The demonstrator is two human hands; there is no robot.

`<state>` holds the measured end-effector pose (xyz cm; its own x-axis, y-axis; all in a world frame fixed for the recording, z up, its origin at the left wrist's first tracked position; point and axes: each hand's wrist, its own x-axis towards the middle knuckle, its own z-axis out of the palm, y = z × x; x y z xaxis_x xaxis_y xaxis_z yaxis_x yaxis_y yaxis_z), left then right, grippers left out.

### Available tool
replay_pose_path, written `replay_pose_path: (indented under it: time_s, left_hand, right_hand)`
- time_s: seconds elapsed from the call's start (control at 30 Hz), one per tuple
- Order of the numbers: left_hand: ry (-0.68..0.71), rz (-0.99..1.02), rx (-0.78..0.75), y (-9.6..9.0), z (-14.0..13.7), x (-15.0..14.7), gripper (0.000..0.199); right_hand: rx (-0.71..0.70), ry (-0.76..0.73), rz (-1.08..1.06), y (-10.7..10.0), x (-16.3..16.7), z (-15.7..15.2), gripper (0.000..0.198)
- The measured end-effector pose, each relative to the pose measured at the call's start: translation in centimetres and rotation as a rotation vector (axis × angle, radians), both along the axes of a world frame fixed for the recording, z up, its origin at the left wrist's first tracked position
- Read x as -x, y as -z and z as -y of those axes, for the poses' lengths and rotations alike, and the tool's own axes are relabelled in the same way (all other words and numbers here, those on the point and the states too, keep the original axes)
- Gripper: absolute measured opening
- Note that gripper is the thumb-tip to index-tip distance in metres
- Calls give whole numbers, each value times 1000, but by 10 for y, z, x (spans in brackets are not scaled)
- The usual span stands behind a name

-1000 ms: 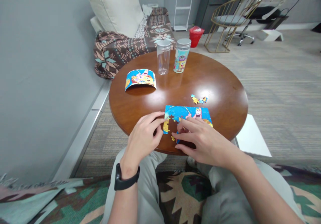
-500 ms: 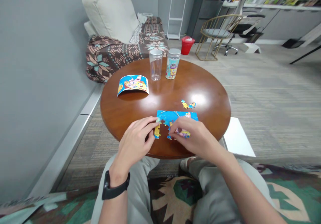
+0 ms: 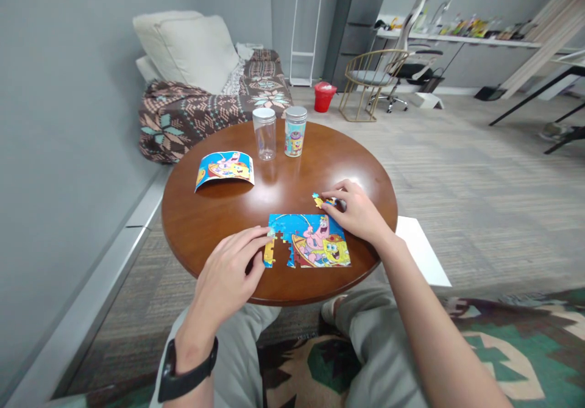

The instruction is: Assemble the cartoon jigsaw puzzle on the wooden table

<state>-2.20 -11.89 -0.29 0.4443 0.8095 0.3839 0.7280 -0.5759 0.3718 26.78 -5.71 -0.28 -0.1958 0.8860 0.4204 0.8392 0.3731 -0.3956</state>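
Observation:
A partly assembled cartoon jigsaw puzzle (image 3: pixel 315 243) lies flat near the table's front edge, with a gap in its lower left showing bare wood. My left hand (image 3: pixel 235 261) rests at the puzzle's left side, fingers stretched out and fingertips touching its upper left edge. Beyond the puzzle's upper right corner, my right hand (image 3: pixel 354 210) is over the loose puzzle pieces (image 3: pixel 317 200). Its thumb and index finger are apart, with pieces showing between them; the hand partly hides these pieces.
A curved picture card (image 3: pixel 226 170) of the same cartoon stands on the round wooden table (image 3: pixel 192 213) at the left. Towards the back are a clear jar (image 3: pixel 265 133) with a silver lid and a printed jar (image 3: pixel 295 132). A patterned sofa (image 3: pixel 183 121) is behind the table.
My right hand has moved from the puzzle's middle to the loose pieces at its upper right, uncovering the picture. My left hand stays at the puzzle's left edge. The camera view has shifted.

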Motion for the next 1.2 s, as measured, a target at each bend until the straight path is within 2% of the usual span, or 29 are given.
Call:
replay_pose_path:
  time_s: [0.23, 0.43, 0.63, 0.77, 1.0, 1.2]
  left_hand:
    - [-2, -4, 14, 0, 1, 1, 32]
    - [-1, -6, 26, 0, 1, 1, 33]
    - [-4, 2, 18, 0, 2, 0, 32]
    - [-2, 3, 13, -1, 1, 0, 32]
    - [-6, 1, 26, -2, 2, -1, 32]
    - [2, 2, 37, -4, 3, -1, 32]
  right_hand:
    - [40, 81, -55, -1, 11, -3, 7]
    - [129, 176, -241, -5, 12, -3, 6]
    - [182, 165, -393, -12, 7, -7, 16]
    - [253, 123, -447, -16, 8, -10, 19]
    - [429, -22, -682, -19, 17, -3, 24]
    - [513, -109, -719, -29, 25, 6, 25]
